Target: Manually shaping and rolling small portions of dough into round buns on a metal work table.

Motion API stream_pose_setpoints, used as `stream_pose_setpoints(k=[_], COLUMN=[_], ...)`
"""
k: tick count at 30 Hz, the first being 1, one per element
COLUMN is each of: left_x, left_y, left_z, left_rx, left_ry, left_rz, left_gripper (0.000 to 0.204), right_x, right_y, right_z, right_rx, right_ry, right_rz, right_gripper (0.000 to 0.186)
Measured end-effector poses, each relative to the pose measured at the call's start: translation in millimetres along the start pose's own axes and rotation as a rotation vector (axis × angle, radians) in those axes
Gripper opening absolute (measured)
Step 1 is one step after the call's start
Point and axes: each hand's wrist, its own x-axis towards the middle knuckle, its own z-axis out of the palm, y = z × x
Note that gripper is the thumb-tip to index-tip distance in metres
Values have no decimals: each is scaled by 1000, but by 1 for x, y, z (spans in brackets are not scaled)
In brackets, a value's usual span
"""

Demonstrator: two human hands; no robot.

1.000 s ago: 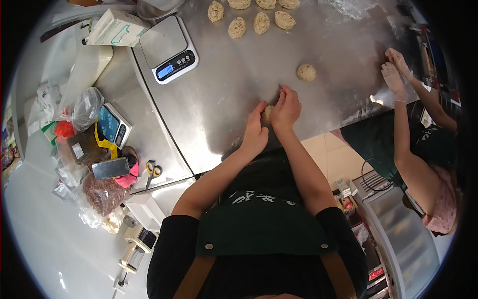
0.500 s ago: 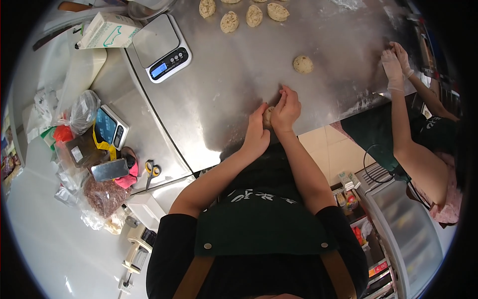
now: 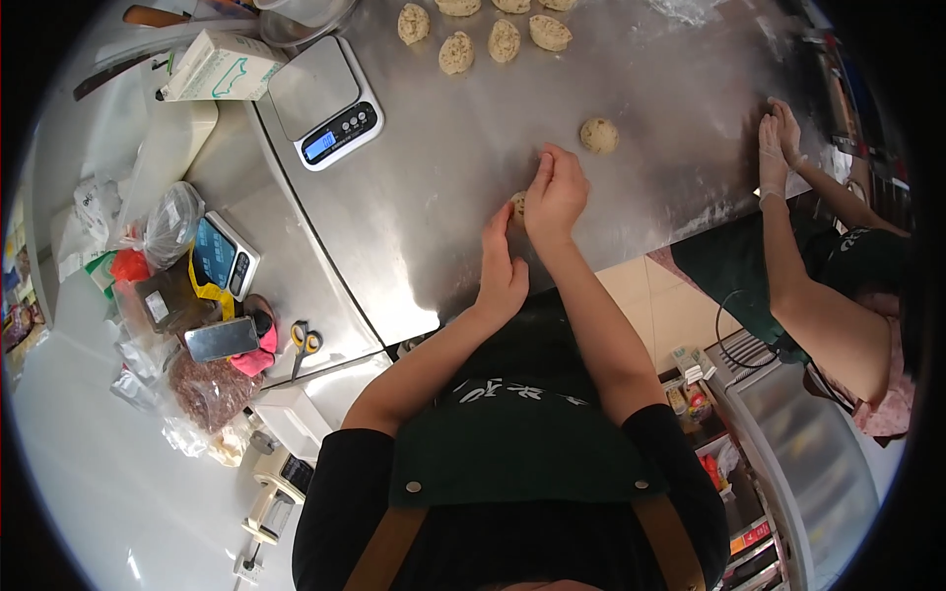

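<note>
A speckled dough ball (image 3: 518, 207) sits on the metal table between my hands, mostly hidden by them. My right hand (image 3: 558, 197) is cupped round its right side, fingers together. Against its near left side rests my left hand (image 3: 501, 266), with the fingers together and the thumb apart. Just beyond my right hand lies a round dough ball (image 3: 599, 136). Farther off, several oval dough pieces (image 3: 504, 41) are set out at the table's far side.
A kitchen scale (image 3: 335, 103) and a carton (image 3: 222, 67) stand to the left. Scissors (image 3: 304, 342), a phone (image 3: 222, 339), a second scale (image 3: 225, 254) and bags are on the left surface. A co-worker's gloved hands (image 3: 778, 148) are at the right, over the table.
My right hand has shifted slightly left and away from me, and my left hand has moved slightly left, staying about the dough ball. The co-worker's hands have come together flatter.
</note>
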Motion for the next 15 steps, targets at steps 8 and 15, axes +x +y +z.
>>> stream_pose_setpoints(k=[8, 15], left_x=[10, -2], left_y=[-6, 1], left_z=[-2, 1], left_rx=[40, 2], left_ry=[44, -103], left_rz=[-58, -127], left_gripper=[75, 76], right_x=[-19, -20], right_y=[27, 3], right_z=[4, -8], right_rx=[-94, -76], right_ry=[-3, -61], right_rz=[2, 95], right_gripper=[14, 16])
